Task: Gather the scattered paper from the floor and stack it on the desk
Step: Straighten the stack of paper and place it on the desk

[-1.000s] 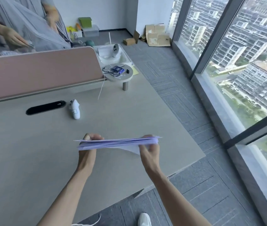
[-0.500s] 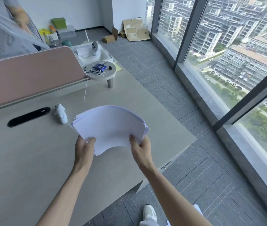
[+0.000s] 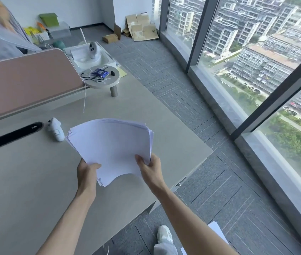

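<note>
Paper (image 3: 112,146) stack, edge-on a second ago, now tilted flat above surface (image 3: 26,181); left hand (image 3: 87,172) and right hand (image 3: 150,169) pinch near edge. Set-down looks imminent; sheets (image 3: 217,233) remain on floor, lower right.

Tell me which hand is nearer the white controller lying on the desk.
Left. The left hand grips the paper stack at its near-left corner, just below and right of the controller; the right hand holds the stack's far side.

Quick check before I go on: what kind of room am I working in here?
Most likely a high-rise office. A wide desk with a cable slot and a pink divider panel sits on grey carpet tiles, beside floor-to-ceiling windows looking down on apartment blocks.
</note>
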The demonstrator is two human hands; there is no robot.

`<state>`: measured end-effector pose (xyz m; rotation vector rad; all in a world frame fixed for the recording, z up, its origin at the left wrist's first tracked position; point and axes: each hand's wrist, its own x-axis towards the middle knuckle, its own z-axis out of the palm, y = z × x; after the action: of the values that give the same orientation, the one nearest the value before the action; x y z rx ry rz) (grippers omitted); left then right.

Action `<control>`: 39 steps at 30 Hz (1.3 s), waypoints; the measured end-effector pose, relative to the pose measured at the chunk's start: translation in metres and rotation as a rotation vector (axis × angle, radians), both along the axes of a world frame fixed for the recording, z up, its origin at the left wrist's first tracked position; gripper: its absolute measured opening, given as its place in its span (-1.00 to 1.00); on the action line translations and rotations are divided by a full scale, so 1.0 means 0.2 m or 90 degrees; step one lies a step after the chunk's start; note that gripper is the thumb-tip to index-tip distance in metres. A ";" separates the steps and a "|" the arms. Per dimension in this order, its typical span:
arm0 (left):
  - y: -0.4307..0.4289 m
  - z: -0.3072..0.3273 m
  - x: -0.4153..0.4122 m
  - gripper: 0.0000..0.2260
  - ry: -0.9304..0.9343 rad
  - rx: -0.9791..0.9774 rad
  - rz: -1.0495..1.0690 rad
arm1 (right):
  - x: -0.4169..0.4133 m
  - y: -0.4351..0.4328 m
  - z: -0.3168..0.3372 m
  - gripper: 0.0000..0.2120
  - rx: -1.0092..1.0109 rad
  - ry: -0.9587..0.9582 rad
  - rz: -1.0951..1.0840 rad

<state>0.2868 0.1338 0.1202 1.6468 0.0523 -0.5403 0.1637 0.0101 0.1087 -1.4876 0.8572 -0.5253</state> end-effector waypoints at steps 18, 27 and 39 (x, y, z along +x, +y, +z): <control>-0.03 0.38 0.02 -0.76 -0.232 -0.098 0.022 | 0.02 -0.08 0.29 -0.92 -0.006 -0.107 0.024; -0.07 0.39 0.10 -0.85 -0.210 -0.086 0.091 | -0.02 -0.09 0.25 -0.84 0.007 -0.101 0.003; -0.01 0.19 0.07 -0.83 -0.258 -0.041 -0.120 | 0.01 -0.14 0.19 -0.95 -0.048 -0.133 -0.033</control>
<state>0.3006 0.1316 0.1582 1.6787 -0.4169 -0.3366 0.1655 -0.0187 0.1465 -1.4515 0.7200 -0.7445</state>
